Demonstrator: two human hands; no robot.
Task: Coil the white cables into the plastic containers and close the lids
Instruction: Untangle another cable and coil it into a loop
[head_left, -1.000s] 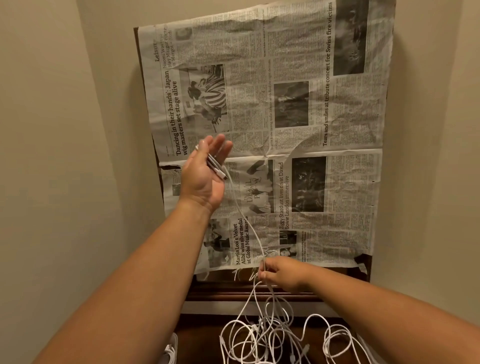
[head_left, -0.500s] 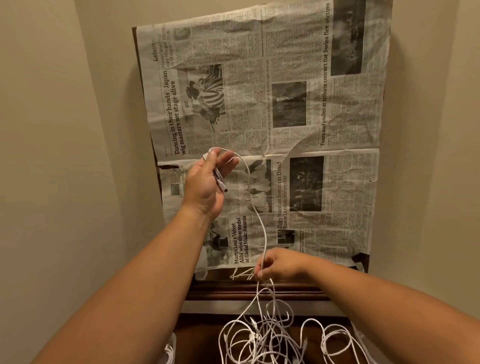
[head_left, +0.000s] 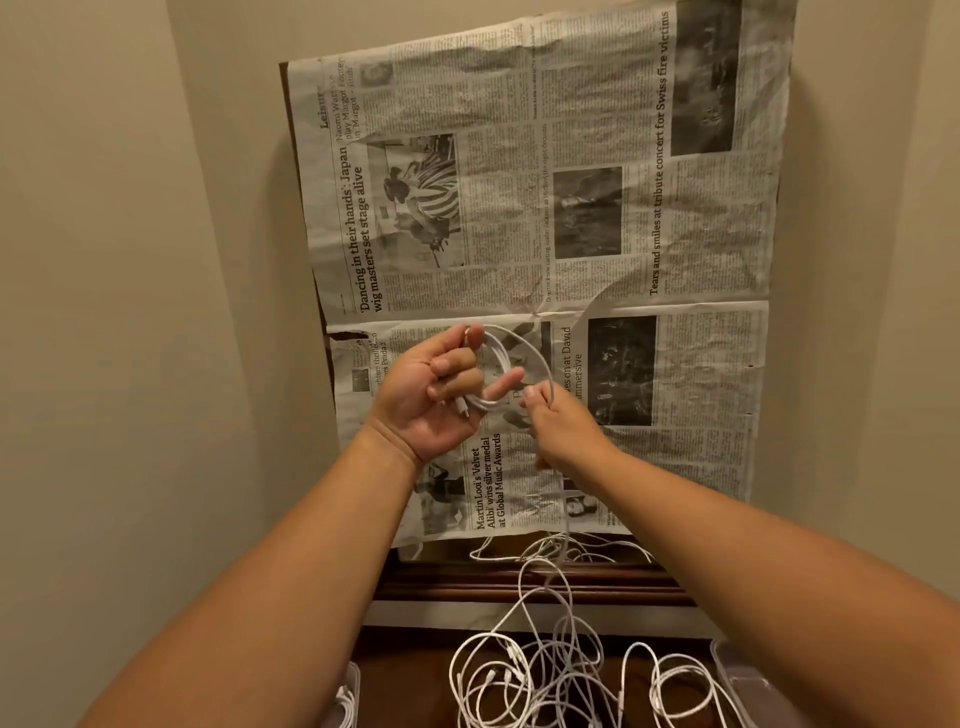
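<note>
Two hands are raised in front of the newspaper (head_left: 519, 208), close together. The left hand (head_left: 431, 395), palm toward the camera, has its fingers curled round a small coil (head_left: 498, 358) of white cable, a few loops threaded over them; one plug (head_left: 464, 410) sticks out by the palm. The right hand (head_left: 563, 426) is closed, pinching a strand (head_left: 551, 387) that runs off the coil, just beside the left fingertips. From the right hand the strand drops straight down to the tabletop (head_left: 415, 670).

There a tangle (head_left: 545, 670) of white cables lies in the middle; the loops cross too much to count them. Some of them trail over the wooden ledge (head_left: 519, 584) at the far edge.

Two clear containers show only in part: the left container (head_left: 348, 696) at the left edge, with white cable inside, and the right container (head_left: 737, 675) at the right edge; its contents cannot be made out.
</note>
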